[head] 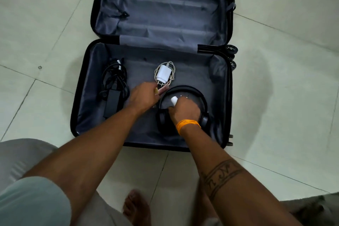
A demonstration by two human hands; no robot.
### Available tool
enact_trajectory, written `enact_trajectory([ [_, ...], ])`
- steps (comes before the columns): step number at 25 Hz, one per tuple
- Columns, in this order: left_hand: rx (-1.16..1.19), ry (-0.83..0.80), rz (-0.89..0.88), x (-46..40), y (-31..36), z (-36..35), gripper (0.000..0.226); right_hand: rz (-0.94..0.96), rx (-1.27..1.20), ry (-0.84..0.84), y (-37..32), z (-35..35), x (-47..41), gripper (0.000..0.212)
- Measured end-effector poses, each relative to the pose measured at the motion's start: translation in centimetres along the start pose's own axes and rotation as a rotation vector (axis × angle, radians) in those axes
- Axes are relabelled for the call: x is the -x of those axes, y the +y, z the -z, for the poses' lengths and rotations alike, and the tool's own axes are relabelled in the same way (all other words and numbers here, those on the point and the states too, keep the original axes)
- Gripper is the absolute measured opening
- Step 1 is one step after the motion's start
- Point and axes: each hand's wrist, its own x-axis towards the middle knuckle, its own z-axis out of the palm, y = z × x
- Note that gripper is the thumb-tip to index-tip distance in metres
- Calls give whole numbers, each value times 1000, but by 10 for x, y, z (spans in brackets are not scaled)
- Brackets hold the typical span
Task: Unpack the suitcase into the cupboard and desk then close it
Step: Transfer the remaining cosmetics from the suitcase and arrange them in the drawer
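A black suitcase (80,86) lies wide open on the floor, its grey lining showing. In the near half lie a black power adapter with a coiled cable (112,86), a white charger with its cord (163,73) and black headphones (199,95). My left hand (143,97) reaches between the charger and the headphones and pinches small thin items, pinkish and yellowish, that I cannot identify. My right hand (185,109), with an orange band at the wrist, is inside the headphone loop and grips a small white object (173,100). The far half of the suitcase holds nothing.
Pale floor tiles (275,97) surround the suitcase. Its wheels (232,51) stick out on the right side. My bare foot (136,207) and my knee in light shorts (27,198) are at the bottom of the view.
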Motion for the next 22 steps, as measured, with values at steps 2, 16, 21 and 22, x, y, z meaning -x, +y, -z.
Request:
enact_trajectory([
  [2, 54, 1, 11, 5, -5, 8, 32, 4, 4, -21, 0, -1, -5, 34],
  [16, 905, 284, 669, 52, -53, 24, 12, 259, -90, 28, -66, 14, -7, 45],
  [21, 1128, 225, 656, 68, -62, 30, 9, 539, 197, -51, -79, -14, -2, 37],
  [22, 1150, 236, 653, 70, -64, 31, 7, 572, 262, -50, -80, -19, -3, 34],
])
